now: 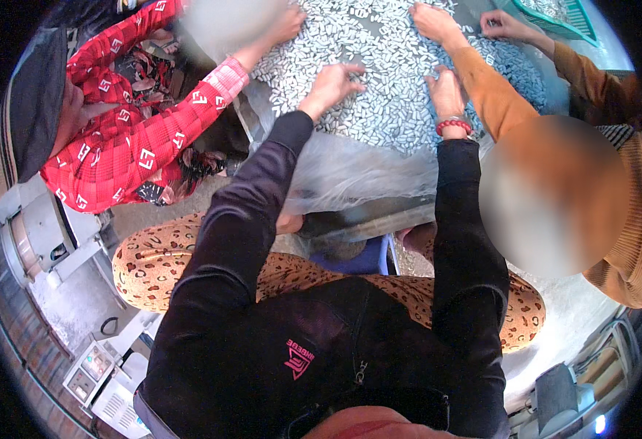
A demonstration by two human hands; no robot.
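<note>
A wide layer of small, pale silvery oblong pieces (390, 110) covers the table in front of me. My left hand (330, 89) rests at the left part of this layer, thumb and forefinger spread apart over the pieces. Farther right, my right hand (447, 94) touches the pieces with its fingers slightly apart and nothing visible between them. A red bead bracelet (453, 127) circles that wrist. Whether the pieces are metal or plastic, I cannot tell.
Clear plastic sheeting (365, 172) hangs over the table's near edge. A co-worker in a red patterned sleeve (152, 157) reaches in from the left, another in a brown sleeve (485, 91) from the right. A green basket (566, 22) stands far right; a blue container (357, 257) sits below.
</note>
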